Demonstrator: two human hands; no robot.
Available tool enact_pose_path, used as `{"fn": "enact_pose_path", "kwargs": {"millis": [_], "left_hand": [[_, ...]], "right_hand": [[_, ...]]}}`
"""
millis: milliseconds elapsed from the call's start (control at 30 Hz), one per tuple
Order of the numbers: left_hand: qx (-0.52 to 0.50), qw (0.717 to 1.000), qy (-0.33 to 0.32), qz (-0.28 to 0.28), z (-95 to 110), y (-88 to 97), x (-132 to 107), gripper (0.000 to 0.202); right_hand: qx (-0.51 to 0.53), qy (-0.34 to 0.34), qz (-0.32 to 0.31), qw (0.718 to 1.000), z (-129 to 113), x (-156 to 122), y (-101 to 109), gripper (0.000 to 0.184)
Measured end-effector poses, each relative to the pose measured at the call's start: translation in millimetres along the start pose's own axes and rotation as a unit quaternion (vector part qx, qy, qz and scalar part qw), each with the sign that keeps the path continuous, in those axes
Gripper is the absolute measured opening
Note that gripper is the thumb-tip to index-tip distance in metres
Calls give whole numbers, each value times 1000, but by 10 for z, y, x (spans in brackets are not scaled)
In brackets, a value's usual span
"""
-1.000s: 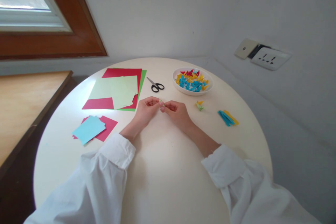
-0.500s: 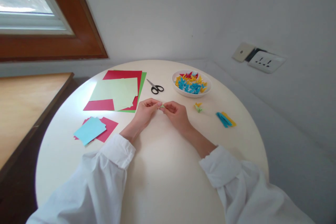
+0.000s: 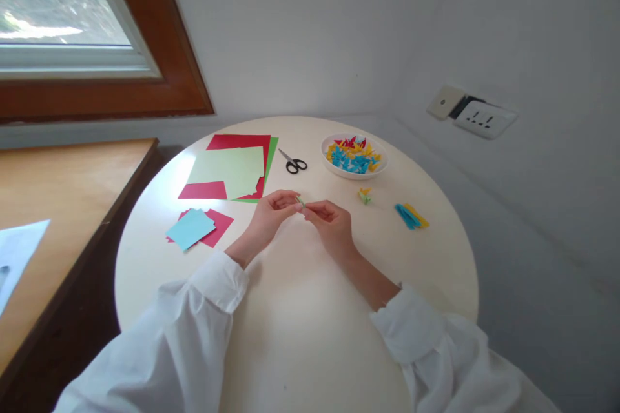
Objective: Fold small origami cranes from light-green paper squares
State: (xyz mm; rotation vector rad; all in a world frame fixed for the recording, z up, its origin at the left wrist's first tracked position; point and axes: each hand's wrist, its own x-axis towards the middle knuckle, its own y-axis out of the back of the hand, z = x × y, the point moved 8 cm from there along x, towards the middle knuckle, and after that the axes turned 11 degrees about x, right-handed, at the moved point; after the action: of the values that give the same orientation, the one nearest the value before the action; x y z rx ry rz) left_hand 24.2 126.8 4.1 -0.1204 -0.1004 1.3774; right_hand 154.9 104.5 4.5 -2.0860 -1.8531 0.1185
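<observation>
Between my fingertips is a small folded piece of light green paper (image 3: 301,202), partly hidden by the fingers. My left hand (image 3: 275,211) pinches it from the left, and my right hand (image 3: 332,222) pinches it from the right. Both hands are held close together over the middle of the table. Just beyond them lie black-handled scissors (image 3: 296,165), blades pointing to the back left. A yellow and a light green folded paper crane (image 3: 365,196) rest to the right of my right hand.
The round white table (image 3: 295,335) holds a white bowl (image 3: 354,175) of colourful paper cranes. Blue and yellow paper strips (image 3: 411,215) lie at right. Large coloured sheets (image 3: 225,164) and small blue and red squares (image 3: 191,230) lie at left. A wooden desk (image 3: 72,174) stands further left.
My view has shifted left, bringing a white sheet on the wooden desk into sight. The green paper now stands more upright between my fingertips. Both hands keep their pinch.
</observation>
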Motion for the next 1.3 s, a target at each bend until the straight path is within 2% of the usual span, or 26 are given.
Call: {"fn": "enact_pose_path", "kwargs": {"millis": [167, 467, 800, 1100, 1200, 1300], "left_hand": [[30, 999, -15, 16, 14, 98, -149, 25], [104, 993, -8, 54, 114, 159, -299, 23], [149, 986, -19, 70, 200, 171, -352, 19], [182, 977, -63, 91, 242, 202, -364, 13], [181, 976, -71, 98, 265, 195, -374, 11], [168, 980, -51, 99, 238, 192, -372, 15]], "right_hand": [[-2, 20, -3, 1000, -50, -101, -76, 22], [-28, 47, -54, 997, -90, -183, -139, 5], [-122, 83, -89, 985, -181, -202, -156, 7], [-213, 161, -93, 959, -332, -245, -206, 11], [-216, 167, -85, 958, -350, -240, -205, 9], [-197, 150, -73, 966, -339, -226, -185, 6]]}}
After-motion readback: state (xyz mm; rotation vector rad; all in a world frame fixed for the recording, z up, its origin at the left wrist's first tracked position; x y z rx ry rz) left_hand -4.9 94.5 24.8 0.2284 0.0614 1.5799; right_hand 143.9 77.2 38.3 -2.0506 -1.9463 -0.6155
